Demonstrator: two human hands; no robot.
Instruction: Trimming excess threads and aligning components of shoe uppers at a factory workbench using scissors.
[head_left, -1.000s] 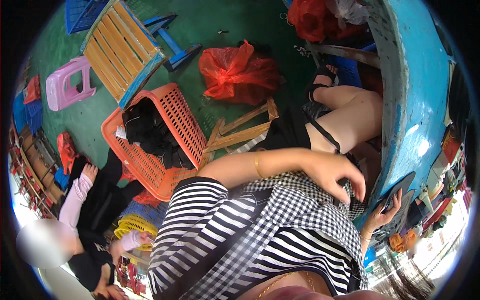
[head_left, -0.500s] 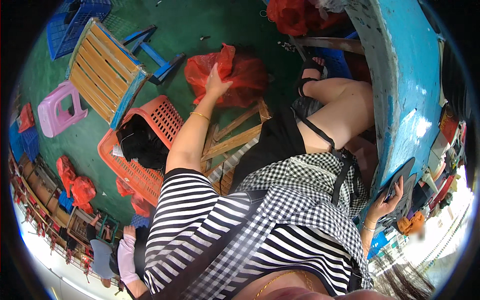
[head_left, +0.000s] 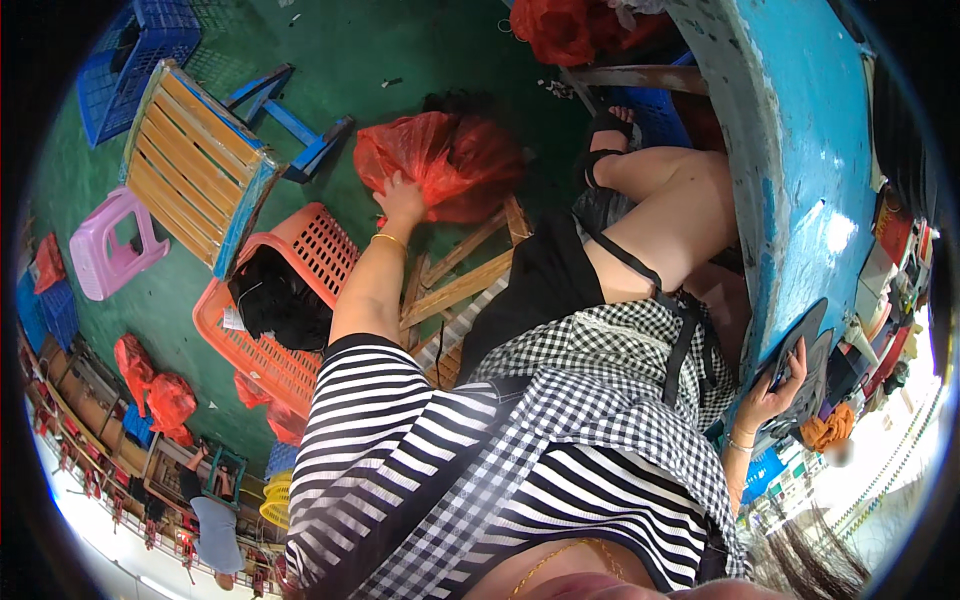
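Her left hand (head_left: 402, 198) is stretched far out and down, fingers closed into the crinkled edge of a red plastic bag (head_left: 440, 165) that lies bulging on the green floor (head_left: 400, 60). A thin gold bangle (head_left: 388, 239) sits on that wrist. The right hand (head_left: 775, 390) is off at the other side, fingers curled round a dark flat piece (head_left: 805, 365) that leans against the edge of the blue worktop (head_left: 790, 150).

Just below the bag, under her forearm, lies a low wooden frame (head_left: 460, 285) of slats. Beside it an orange plastic basket (head_left: 290, 310) is tipped on its side with dark cloth (head_left: 275, 300) spilling in it. Farther out stand a slatted yellow-and-blue stool (head_left: 200, 170) on its side, a small pink stool (head_left: 110, 245) and a blue crate (head_left: 140, 50). Another red bag (head_left: 570, 25) sits near the worktop's foot.
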